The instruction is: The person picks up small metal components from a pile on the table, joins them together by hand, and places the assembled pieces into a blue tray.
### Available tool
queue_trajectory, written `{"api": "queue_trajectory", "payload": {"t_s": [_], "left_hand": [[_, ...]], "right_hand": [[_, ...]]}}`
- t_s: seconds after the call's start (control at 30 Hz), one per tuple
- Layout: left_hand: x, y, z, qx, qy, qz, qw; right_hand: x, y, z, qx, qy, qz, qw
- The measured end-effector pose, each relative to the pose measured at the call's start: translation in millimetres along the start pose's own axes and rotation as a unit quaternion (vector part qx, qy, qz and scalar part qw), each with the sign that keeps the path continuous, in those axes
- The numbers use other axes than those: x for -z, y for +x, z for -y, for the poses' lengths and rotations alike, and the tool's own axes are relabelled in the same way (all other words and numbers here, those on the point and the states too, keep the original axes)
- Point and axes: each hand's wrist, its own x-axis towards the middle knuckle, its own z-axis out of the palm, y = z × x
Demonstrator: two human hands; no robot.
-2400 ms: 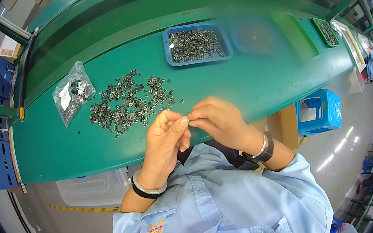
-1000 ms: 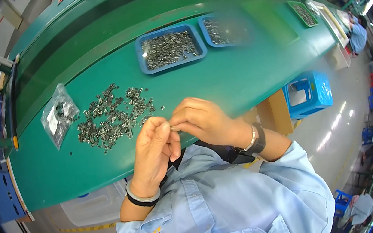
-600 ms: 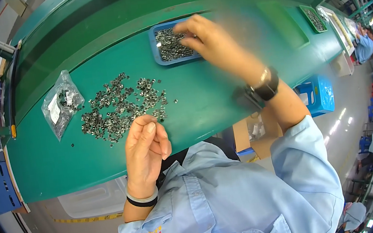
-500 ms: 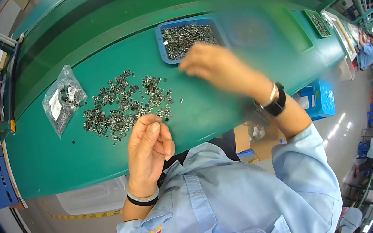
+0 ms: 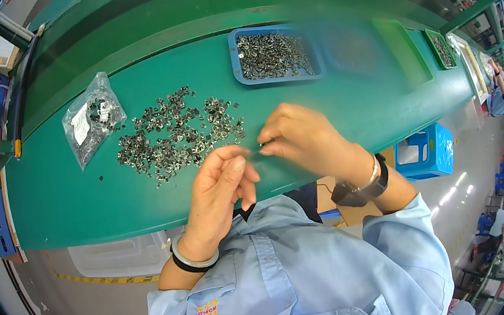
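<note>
My right hand (image 5: 310, 141) is over the bench near its front edge, thumb and fingertips pinching a tiny dark metal part (image 5: 262, 145). Just left of it, my left hand (image 5: 218, 190) is closed with thumb against forefinger; whatever lies between them is too small or hidden to make out. The fingertips of both hands nearly meet. Beyond the left hand, a loose pile of small silver and black metal pieces (image 5: 168, 139) is spread on the green bench top (image 5: 69, 208). Farther back, a blue tray (image 5: 237, 71) holds many similar pieces.
A clear plastic bag (image 5: 84, 150) with a white label and more pieces lies at left. Right of the tray are a blurred green tray (image 5: 407, 44) and a small green tray (image 5: 449, 64) of parts. A blue stool (image 5: 430, 151) stands beyond the bench edge.
My right hand has come back from the blue tray toward my left hand, with a small metal part in its fingertips. My left hand has shifted slightly right, still pinched.
</note>
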Motion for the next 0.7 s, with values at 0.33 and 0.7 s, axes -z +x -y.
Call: {"api": "queue_trajectory", "payload": {"t_s": [0.33, 0.7], "left_hand": [[1.0, 3.2, 1.3, 0.083, -0.083, 0.078, 0.99], [-2.8, -2.9, 5.3, 0.045, -0.032, 0.038, 0.998]], "right_hand": [[-11.1, -10.0, 23.1, 0.009, 0.024, -0.063, 0.998], [-14.6, -17.8, 29.2, 0.022, 0.027, -0.117, 0.993]]}}
